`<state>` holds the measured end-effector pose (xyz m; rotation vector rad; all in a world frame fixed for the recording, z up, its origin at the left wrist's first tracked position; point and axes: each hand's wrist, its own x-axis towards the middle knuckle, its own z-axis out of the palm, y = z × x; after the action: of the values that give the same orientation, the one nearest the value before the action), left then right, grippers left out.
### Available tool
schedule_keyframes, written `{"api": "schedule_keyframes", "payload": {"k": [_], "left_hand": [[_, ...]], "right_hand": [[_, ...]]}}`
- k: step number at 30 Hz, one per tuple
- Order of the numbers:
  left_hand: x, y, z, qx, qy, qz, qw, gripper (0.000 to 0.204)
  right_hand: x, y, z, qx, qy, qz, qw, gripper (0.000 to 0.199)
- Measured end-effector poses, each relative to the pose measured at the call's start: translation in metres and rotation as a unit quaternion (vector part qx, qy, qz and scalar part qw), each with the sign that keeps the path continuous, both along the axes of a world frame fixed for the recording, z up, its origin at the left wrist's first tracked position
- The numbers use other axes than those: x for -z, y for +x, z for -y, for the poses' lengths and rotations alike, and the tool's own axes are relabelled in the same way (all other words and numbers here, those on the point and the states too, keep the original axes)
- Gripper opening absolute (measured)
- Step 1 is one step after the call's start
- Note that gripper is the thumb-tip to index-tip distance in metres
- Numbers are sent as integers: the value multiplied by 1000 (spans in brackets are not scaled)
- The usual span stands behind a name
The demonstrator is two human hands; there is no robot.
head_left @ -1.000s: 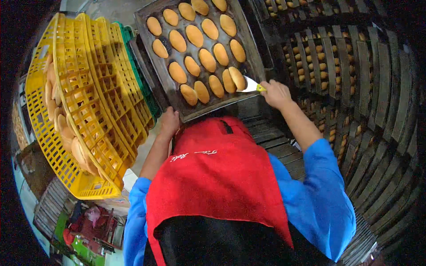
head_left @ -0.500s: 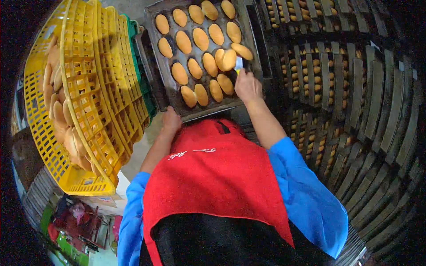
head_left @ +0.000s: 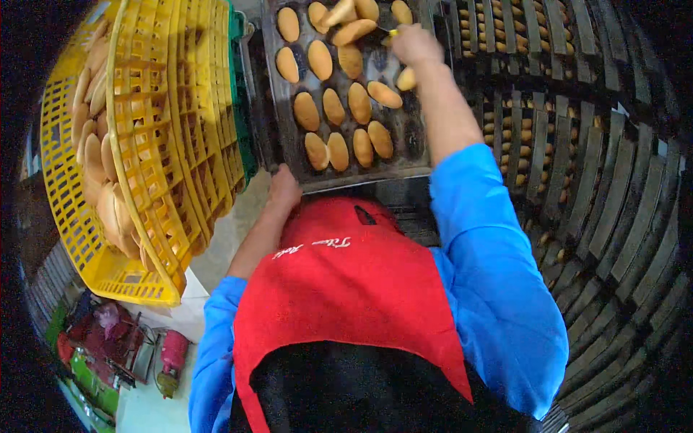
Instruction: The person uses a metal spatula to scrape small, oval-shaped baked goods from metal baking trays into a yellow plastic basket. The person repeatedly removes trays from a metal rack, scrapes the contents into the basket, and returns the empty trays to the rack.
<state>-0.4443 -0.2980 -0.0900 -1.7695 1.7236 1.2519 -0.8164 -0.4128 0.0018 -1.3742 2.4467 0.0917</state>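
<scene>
A dark metal baking tray (head_left: 408, 155) lies in front of me, covered with rows of oval golden bread rolls (head_left: 359, 102). My right hand (head_left: 417, 46) is closed around a small spatula (head_left: 393, 33) with a yellow handle at the tray's far right. Its blade is mostly hidden among a few tilted rolls (head_left: 354, 32) bunched at the far side, some lying over others. One roll (head_left: 385, 94) sits askew near the middle right. My left hand (head_left: 284, 186) is closed on the tray's near left corner, its fingertips partly hidden.
Stacked yellow plastic crates (head_left: 148, 180) stand close on the left, the outermost holding many rolls (head_left: 101, 159). A green crate (head_left: 237, 86) borders the tray's left side. Dark racks (head_left: 530, 137) with more rolls fill the right. A pink gas cylinder (head_left: 173, 353) stands at the lower left.
My right hand and the spatula have moved away from me to the tray's far side. Several far rolls are now lifted and bunched together. My left hand stays at the tray corner.
</scene>
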Motion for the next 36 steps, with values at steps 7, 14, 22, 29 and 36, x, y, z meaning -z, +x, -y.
{"api": "schedule_keyframes", "payload": {"k": [7,14,22,29,36], "left_hand": [[-24,-7,-1,75,-25,18,997,29],[-24,-10,3,67,-15,20,997,28],[-18,-6,-2,87,-34,24,995,29],[-33,-10,3,72,-42,12,996,33],[-23,-3,2,110,-55,-15,992,34]], "right_hand": [[-67,-39,-193,-194,19,-17,981,25],[-6,4,-267,-282,85,41,955,32],[18,107,-233,-222,-7,94,971,30],[24,190,-178,-187,-12,86,978,27],[-40,111,-173,-118,-47,105,986,27]]}}
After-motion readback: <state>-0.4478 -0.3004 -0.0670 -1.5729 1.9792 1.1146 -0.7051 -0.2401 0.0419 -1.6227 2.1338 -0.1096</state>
